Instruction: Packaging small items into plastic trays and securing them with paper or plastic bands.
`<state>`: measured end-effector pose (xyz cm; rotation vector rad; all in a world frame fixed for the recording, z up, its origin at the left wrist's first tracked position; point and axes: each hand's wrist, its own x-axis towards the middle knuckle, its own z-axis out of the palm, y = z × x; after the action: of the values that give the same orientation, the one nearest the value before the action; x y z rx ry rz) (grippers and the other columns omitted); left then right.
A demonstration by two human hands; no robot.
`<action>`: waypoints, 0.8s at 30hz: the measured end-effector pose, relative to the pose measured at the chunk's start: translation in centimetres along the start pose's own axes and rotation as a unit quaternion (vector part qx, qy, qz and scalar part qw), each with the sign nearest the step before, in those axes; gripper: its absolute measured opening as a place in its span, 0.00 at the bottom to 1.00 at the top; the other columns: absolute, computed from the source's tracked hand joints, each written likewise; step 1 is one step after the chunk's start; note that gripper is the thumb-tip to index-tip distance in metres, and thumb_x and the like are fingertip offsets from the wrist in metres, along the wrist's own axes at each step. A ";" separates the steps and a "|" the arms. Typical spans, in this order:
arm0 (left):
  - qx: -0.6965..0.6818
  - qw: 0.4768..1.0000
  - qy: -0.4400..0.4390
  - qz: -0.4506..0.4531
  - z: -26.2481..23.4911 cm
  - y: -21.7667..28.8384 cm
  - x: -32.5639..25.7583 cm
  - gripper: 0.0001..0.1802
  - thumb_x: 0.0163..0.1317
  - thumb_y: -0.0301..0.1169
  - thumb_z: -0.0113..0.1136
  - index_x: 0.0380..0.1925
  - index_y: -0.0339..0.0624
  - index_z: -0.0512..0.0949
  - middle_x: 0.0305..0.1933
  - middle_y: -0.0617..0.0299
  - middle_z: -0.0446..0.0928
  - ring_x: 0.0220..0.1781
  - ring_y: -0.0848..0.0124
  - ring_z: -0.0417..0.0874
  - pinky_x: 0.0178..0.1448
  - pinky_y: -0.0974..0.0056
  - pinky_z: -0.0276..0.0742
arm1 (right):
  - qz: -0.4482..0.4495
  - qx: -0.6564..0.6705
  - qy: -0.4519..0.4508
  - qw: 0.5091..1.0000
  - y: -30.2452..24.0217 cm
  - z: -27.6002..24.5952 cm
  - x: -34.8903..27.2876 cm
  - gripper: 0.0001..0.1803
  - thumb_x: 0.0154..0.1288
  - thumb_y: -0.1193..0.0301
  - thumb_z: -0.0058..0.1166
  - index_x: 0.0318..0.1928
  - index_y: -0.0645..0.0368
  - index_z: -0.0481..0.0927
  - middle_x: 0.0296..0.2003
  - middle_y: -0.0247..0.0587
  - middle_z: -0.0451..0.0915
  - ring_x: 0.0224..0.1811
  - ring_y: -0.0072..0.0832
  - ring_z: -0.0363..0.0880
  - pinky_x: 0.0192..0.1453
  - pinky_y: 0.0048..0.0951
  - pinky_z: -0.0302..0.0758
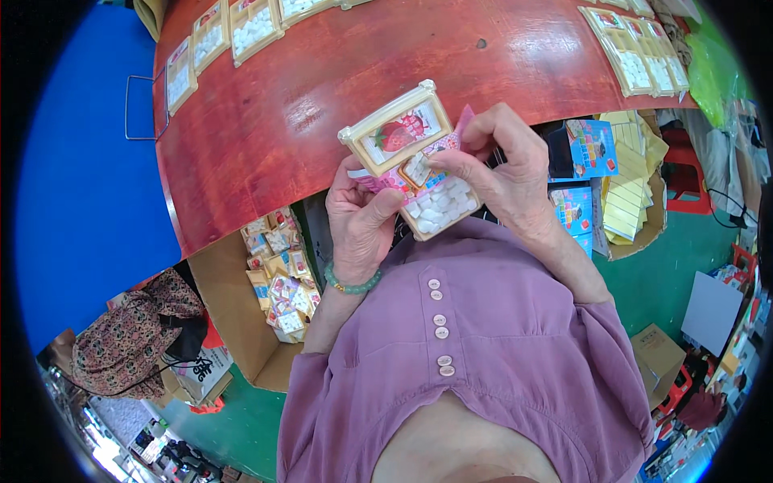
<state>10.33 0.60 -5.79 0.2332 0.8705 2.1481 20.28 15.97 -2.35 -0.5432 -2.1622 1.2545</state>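
A cream-edged plastic case (390, 111) is held tilted just past the near table edge, in front of my chest. Its upper part bears a strawberry picture (396, 137), and small white candies (441, 206) fill the lower part. Across its middle lies a pink printed paper band (386, 179) with a small window-like picture. My left hand (360, 221), with a green bead bracelet (353, 286) at the wrist, grips the case's left side. On the other side, the thumb of my right hand (515, 173) presses the band while its bent fingers pinch the band's pink end. Some fingertips are hidden behind.
The red table (322, 105) carries similar cases at the far left (253, 28) and far right (632, 64). A cardboard box (229, 310) below left contains several banded cases. Blue printed boxes (592, 149) and yellow sheets (626, 181) sit under the right edge. A blue surface (88, 177) adjoins the table.
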 end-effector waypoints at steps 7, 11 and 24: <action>0.032 0.999 -0.002 0.013 0.2 0.5 -0.1 0.26 0.48 0.18 0.69 0.49 0.37 0.71 0.47 0.56 0.78 0.49 0.69 0.80 0.56 0.62 0.77 | 0.047 0.114 0.001 0.992 -0.5 0.7 -0.6 0.13 0.53 0.68 0.68 0.35 0.62 0.81 0.29 0.38 0.82 0.30 0.20 0.80 0.35 0.21 0.76; 0.029 0.999 -0.012 0.005 0.1 0.8 0.1 0.27 0.47 0.17 0.69 0.48 0.37 0.71 0.47 0.56 0.78 0.48 0.70 0.80 0.55 0.63 0.78 | 0.189 0.287 -0.059 0.937 -0.9 0.7 -0.4 0.08 0.59 0.79 0.60 0.40 0.67 0.80 0.35 0.38 0.82 0.35 0.18 0.79 0.41 0.19 0.76; 0.045 0.997 -0.055 -0.035 0.6 1.4 -0.3 0.29 0.43 0.19 0.73 0.47 0.37 0.72 0.44 0.60 0.79 0.47 0.75 0.80 0.54 0.68 0.76 | 0.147 0.417 -0.233 0.866 1.3 -2.6 -1.5 0.19 0.56 0.84 0.59 0.51 0.68 0.77 0.45 0.43 0.81 0.48 0.24 0.78 0.55 0.28 0.74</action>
<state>9.97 0.03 -4.45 0.3580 0.8991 2.0142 23.22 17.37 -2.87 -0.1982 -1.6253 2.5009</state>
